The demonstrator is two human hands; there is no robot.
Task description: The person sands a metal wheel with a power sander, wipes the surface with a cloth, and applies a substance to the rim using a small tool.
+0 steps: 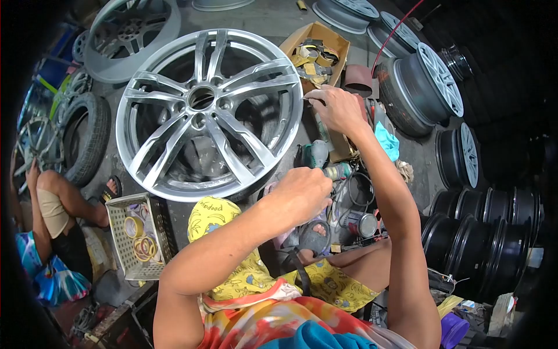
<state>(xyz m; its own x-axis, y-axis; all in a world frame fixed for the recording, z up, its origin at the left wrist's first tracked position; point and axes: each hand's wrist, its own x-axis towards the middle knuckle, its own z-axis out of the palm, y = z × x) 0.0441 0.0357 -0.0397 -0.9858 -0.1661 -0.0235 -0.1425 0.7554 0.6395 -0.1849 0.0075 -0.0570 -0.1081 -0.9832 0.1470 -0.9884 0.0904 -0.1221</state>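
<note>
A large silver alloy wheel (218, 129) with paired spokes lies face up in front of me, its centre hole open. My right hand (337, 109) is beside the wheel's right edge, thumb and fingers pinched together; anything between them is too small to name. Below the wheel's lower right edge, my left hand (299, 195) is closed with its back to the camera, and its curled fingers hide whatever is inside.
A cardboard box (342, 58) of abrasive pieces stands behind my right hand. Power tools (318, 154) and a can (366, 224) lie below. A basket (120, 256) holds tape rolls. Another person (55, 203) sits at left. Wheels (474, 250) stand at right; a tyre (87, 139) is at left.
</note>
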